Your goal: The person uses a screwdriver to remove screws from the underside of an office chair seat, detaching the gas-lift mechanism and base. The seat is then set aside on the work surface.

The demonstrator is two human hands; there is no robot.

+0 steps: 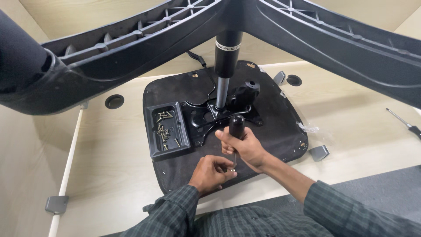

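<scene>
Black tray (152, 131) of brass screws (164, 128)

A furniture assembly workshop or office fit-out area. An upturned office chair seat (228, 127) lies on a pale wood desk (351, 114) with round cable holes (114, 101), its star base (131, 48) overhead. A black tray (169, 130) of screws (163, 129) sits on the seat, and a spare screwdriver (405, 123) lies near the desk's right edge. Grey carpet (386, 193) covers the floor.
</scene>
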